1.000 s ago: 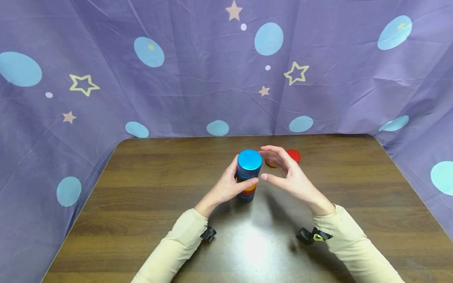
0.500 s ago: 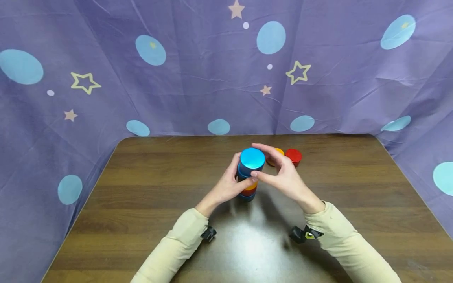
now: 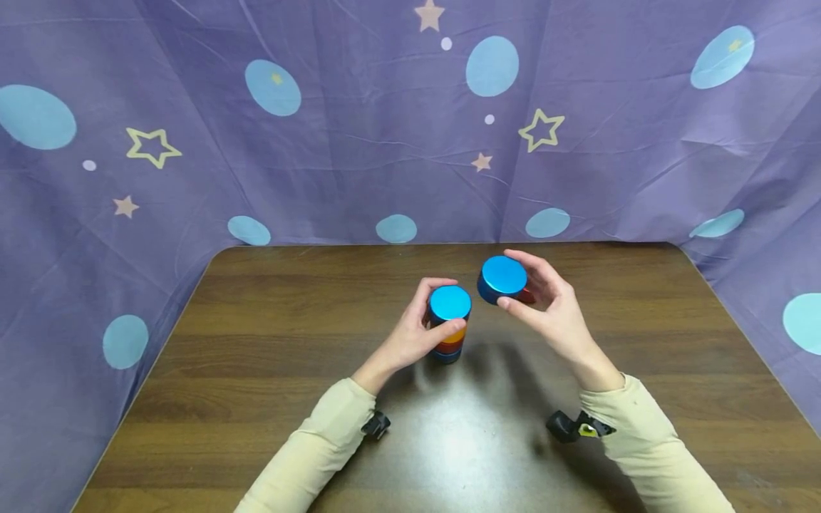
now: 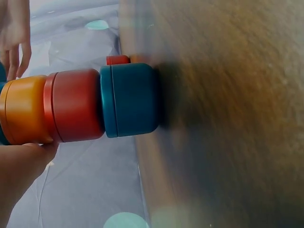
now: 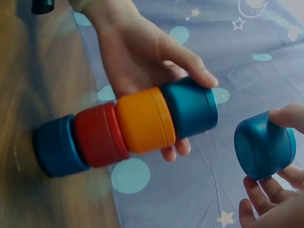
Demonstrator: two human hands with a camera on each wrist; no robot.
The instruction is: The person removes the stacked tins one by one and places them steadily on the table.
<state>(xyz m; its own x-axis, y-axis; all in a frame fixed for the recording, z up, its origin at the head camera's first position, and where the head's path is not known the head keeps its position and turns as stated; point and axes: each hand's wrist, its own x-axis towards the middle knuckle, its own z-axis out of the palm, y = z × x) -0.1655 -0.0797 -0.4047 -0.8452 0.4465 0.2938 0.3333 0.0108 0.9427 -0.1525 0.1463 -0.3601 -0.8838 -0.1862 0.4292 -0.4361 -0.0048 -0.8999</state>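
A stack of small round lidded canisters stands upright on the table: a blue canister at the bottom [image 5: 59, 147], then a red canister [image 5: 100, 135], an orange canister [image 5: 145, 121] and a blue canister on top [image 3: 450, 303]. My left hand [image 3: 407, 338] grips the stack near its top, thumb in front and fingers curled behind. To the right, my right hand [image 3: 556, 310] pinches another blue canister [image 3: 503, 276] by its sides. That one is in the air, apart from the stack and slightly tilted in the right wrist view [image 5: 263, 147].
Behind the held canister a red canister [image 3: 527, 296] stands on the table, mostly hidden in the head view; its red side [image 4: 118, 60] also shows in the left wrist view. The wooden table [image 3: 288, 313] ends at a purple patterned cloth [image 3: 359, 142].
My right hand closed on the uppermost blue canister, lifted it off the stack and carried it right. Another blue top now shows on the stack. My left hand has stayed around the stack.
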